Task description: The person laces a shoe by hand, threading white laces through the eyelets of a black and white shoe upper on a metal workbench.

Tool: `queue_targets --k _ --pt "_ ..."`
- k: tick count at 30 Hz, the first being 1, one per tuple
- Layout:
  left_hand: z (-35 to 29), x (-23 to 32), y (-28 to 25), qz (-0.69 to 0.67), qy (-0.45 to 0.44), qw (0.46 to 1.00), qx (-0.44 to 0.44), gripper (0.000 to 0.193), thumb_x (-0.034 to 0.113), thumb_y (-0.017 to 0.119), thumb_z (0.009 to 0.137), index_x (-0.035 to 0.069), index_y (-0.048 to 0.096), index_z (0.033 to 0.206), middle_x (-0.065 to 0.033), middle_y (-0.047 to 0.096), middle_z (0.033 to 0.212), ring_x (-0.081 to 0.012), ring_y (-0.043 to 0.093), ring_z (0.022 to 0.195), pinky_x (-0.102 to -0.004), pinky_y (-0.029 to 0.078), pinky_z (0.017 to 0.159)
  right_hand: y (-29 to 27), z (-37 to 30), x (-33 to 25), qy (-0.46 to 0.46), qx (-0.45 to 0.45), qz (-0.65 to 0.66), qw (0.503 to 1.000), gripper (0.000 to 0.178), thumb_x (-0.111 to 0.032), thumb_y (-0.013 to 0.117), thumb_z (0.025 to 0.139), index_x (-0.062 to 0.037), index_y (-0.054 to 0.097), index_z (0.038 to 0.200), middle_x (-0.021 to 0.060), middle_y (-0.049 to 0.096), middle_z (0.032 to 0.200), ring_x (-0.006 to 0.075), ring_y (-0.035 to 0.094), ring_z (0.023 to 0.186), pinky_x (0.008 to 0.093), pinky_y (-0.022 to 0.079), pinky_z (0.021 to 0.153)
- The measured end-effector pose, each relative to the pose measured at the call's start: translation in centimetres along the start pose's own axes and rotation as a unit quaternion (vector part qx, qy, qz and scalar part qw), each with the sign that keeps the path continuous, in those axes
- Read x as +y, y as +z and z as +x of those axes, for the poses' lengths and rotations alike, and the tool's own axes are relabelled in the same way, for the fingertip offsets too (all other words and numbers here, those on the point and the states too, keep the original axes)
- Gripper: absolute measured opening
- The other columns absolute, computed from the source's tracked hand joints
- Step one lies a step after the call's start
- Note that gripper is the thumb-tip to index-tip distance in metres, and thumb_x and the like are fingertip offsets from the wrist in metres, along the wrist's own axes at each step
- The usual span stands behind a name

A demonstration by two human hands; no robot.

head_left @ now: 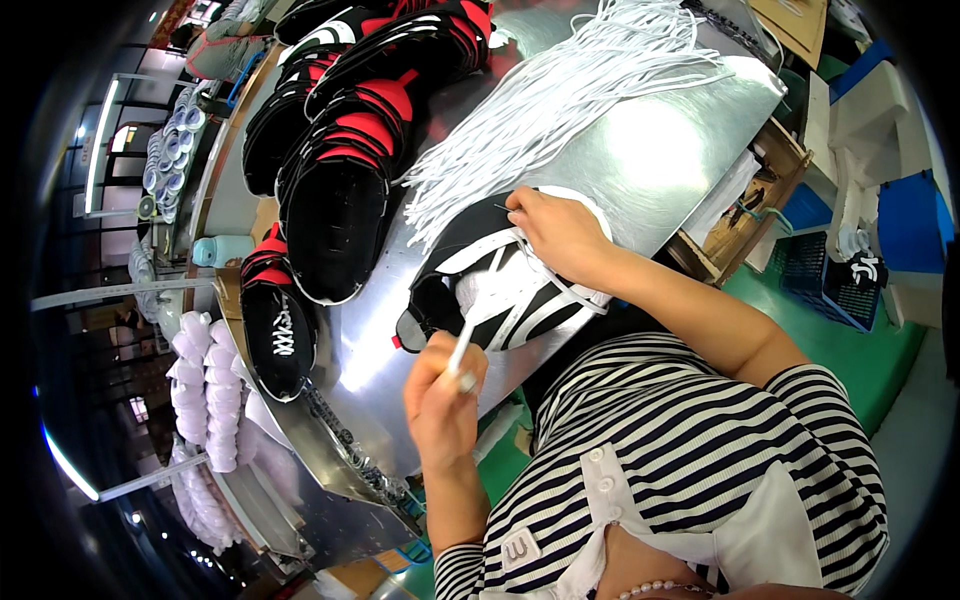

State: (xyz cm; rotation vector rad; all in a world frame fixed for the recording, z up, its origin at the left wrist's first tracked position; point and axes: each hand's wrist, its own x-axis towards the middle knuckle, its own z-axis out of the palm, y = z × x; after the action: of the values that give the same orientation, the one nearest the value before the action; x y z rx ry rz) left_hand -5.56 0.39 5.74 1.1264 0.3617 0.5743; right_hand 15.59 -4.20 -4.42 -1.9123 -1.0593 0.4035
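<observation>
Metal tabletop [650,150], black-white shoe [510,285] between both hands [560,238]

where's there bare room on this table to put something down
The metal tabletop is bare right of the white shoelaces, beyond the right hand. A smaller patch lies between the stacked black-and-red shoe uppers and the left hand. Crowded: upper left, under those uppers, and the centre, with laces, hands and the black-and-white shoe upper.

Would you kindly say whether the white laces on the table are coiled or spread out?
Spread out: the white laces lie in long, loose strands across the metal table.
</observation>
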Motion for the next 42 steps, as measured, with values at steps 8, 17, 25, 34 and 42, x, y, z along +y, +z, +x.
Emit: queue_targets --k 8,17,25,34,42 --pt "-1.0 11.0 -2.1 -0.355 0.237 0.904 -0.034 0.019 -0.005 0.062 0.079 0.004 0.053 0.093 0.0011 0.045 0.072 -0.0093 0.036 0.061 -0.0263 0.033 0.062 0.0 -0.2 -0.1 -0.011 0.006 0.014 1.000 0.020 -0.020 0.050 0.099 -0.0031 0.056 0.107 0.0162 0.068 0.094 0.0355 0.064 0.087 0.0430 0.049 0.076" --pt "2.5 -5.2 2.1 0.734 0.186 0.651 0.047 0.008 0.012 0.070 0.079 0.007 0.064 0.079 -0.0094 0.055 0.100 -0.0313 0.046 0.103 -0.0442 0.034 0.088 -2.4 -0.2 0.3 -0.027 -0.001 0.183 0.983 0.020 -0.014 0.057 0.096 -0.0013 0.060 0.111 0.0116 0.068 0.088 0.0186 0.063 0.074 0.0304 0.049 0.067" --pt "3.5 -4.8 1.6 0.780 0.143 0.607 0.047 0.011 0.017 0.069 0.078 0.007 0.063 0.077 -0.0080 0.056 0.101 -0.0306 0.046 0.103 -0.0429 0.033 0.084 -4.8 -5.2 -2.0 -0.068 -0.063 0.184 0.978 0.019 -0.012 0.057 0.096 -0.0012 0.058 0.112 0.0104 0.064 0.078 0.0168 0.062 0.067 0.0293 0.048 0.063" --pt "3.1 -5.3 0.3 0.660 0.103 0.740 0.081 0.018 0.014 0.074 0.078 0.005 0.060 0.075 -0.0071 0.058 0.091 -0.0250 0.055 0.086 -0.0372 0.038 0.078 -2.3 -7.7 -1.0 -0.022 -0.119 0.152 0.981 0.020 -0.021 0.059 0.094 -0.0038 0.055 0.105 0.0153 0.066 0.084 0.0332 0.065 0.074 0.0415 0.049 0.066" --pt "3.6 -4.9 -0.8 0.637 0.106 0.759 0.076 0.028 0.017 0.078 0.079 0.001 0.058 0.091 -0.0129 0.061 0.088 -0.0310 0.060 0.081 -0.0372 0.046 0.072 -2.0 -7.2 -1.1 -0.013 -0.122 0.152 0.981 0.018 -0.021 0.060 0.094 -0.0064 0.057 0.104 0.0129 0.067 0.082 0.0318 0.065 0.074 0.0407 0.049 0.066"
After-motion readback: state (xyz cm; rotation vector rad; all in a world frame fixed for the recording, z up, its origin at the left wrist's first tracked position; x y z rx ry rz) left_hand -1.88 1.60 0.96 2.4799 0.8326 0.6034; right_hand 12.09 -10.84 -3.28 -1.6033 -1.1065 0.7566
